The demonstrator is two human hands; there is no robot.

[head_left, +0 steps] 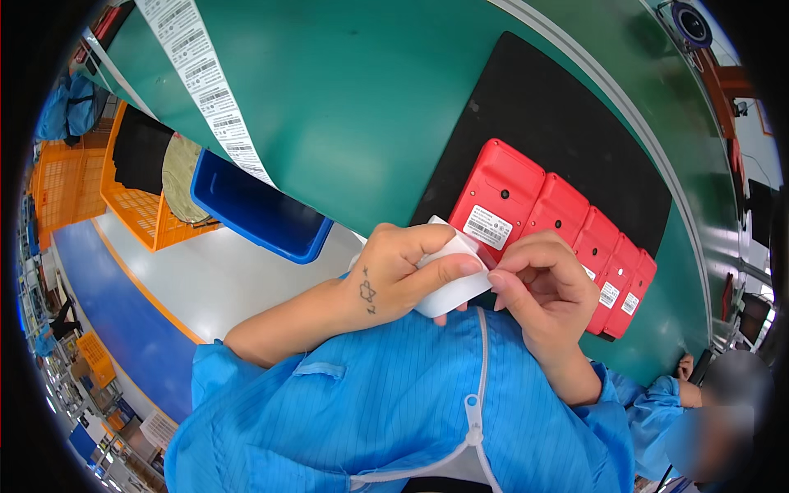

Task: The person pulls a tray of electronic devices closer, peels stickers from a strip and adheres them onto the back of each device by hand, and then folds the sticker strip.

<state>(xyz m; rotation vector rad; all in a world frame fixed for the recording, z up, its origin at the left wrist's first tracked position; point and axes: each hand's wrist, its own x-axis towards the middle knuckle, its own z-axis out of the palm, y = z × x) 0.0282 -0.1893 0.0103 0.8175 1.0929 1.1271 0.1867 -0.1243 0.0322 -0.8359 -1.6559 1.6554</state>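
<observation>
My left hand (403, 267) is closed around a folded white backing strip (456, 289), its thumb lying across the top. At the strip's right edge, the thumb and forefinger of my right hand (549, 287) pinch what looks like a thin translucent piece (483, 253); its outline is partly hidden by the fingers. Just beyond both hands lies a row of several red device housings (503, 185), side by side on a black mat (534, 99). White printed labels (488, 227) are on the housings; my right hand partly covers the row.
A long strip of printed labels (205, 78) runs across the green table (362, 99) to its near-left edge. Below that edge are a blue bin (255, 218) and orange crates (136, 209). A co-worker in a blue sleeve (657, 419) sits at the right.
</observation>
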